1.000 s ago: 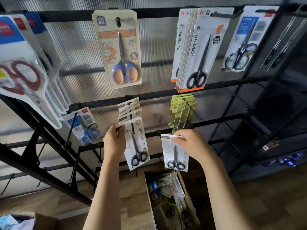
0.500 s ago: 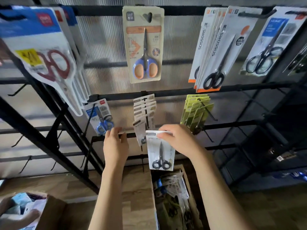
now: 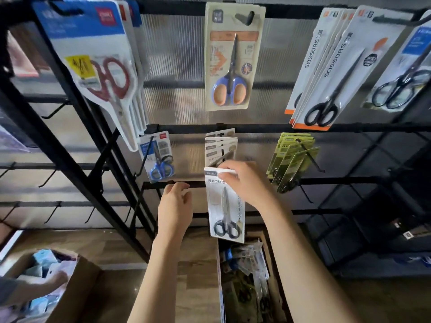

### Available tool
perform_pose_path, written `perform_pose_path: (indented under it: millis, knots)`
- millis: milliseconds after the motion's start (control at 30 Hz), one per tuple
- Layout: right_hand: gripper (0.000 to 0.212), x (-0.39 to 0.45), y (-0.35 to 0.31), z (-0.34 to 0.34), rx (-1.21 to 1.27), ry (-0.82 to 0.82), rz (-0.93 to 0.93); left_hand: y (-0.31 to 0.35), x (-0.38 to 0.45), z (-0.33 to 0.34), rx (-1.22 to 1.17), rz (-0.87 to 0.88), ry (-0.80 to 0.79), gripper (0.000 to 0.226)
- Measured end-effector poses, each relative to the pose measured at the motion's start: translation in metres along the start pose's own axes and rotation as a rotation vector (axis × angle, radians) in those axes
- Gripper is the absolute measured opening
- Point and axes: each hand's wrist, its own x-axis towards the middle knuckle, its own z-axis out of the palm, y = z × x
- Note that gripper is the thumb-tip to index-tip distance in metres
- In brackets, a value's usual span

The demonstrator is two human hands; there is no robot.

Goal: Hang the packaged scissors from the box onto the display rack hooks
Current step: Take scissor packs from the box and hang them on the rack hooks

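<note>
Glossy flat scissors pack (image 3: 225,206) in right hand (image 3: 247,183)

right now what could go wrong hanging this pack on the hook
The right hand pinches only the top edge of the white scissors pack, and fingers cover the hang hole, so it may miss the hook. The packs already on that hook crowd its tip. If dropped, it likely falls toward the box.

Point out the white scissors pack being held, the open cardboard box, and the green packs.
white scissors pack (image 3: 225,206): head view, blister front.
open cardboard box (image 3: 271,257): head view, right wall.
green packs (image 3: 291,159): head view, front card.
</note>
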Motion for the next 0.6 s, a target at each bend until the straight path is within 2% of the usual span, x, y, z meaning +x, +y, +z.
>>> perform_pose_path:
  millis: [200, 333, 600]
  knots:
    - [0.024, -0.003, 0.004, -0.003, -0.028, -0.015, 0.042, -0.005, 0.000, 0.011, 0.005, 0.001, -0.101, 0.024]
    - [0.029, 0.000, 0.001, -0.006, 0.045, -0.059, 0.099, -0.008, 0.003, 0.017, -0.002, 0.018, -0.153, 0.024]
    - [0.032, 0.005, -0.003, -0.008, 0.152, -0.135, 0.217, -0.020, 0.009, 0.016, -0.023, 0.040, -0.171, 0.022]
